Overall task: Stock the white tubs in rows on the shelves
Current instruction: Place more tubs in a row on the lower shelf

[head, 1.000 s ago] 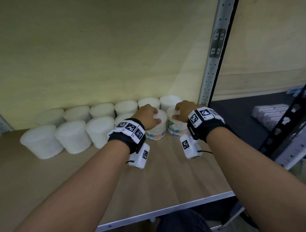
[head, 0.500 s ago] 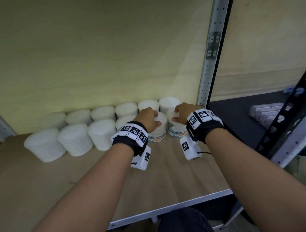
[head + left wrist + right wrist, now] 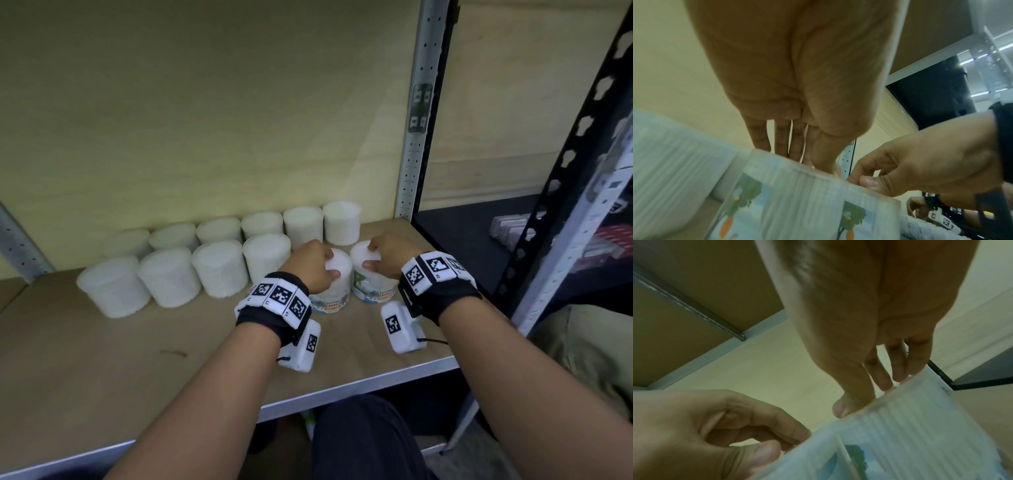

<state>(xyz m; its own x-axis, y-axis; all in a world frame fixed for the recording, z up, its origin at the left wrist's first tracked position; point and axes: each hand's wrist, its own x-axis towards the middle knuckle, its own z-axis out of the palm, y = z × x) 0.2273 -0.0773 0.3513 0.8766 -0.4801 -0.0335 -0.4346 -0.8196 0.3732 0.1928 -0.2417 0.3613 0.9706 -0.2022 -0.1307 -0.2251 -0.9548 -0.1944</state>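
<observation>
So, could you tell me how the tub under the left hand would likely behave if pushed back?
The left tub stands upright on its flat base, so it should slide, not roll. The label reads cotton buds, so it is probably light. The left hand grips its lid from above, which should prevent tipping.

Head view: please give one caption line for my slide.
Left hand and right hand each grip a labelled white plastic tub on the wooden shelf.

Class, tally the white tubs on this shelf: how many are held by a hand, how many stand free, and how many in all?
Held tubs: 2 (left tub in left hand, right tub in right hand)
Free tubs: 10
Total: 12
</observation>
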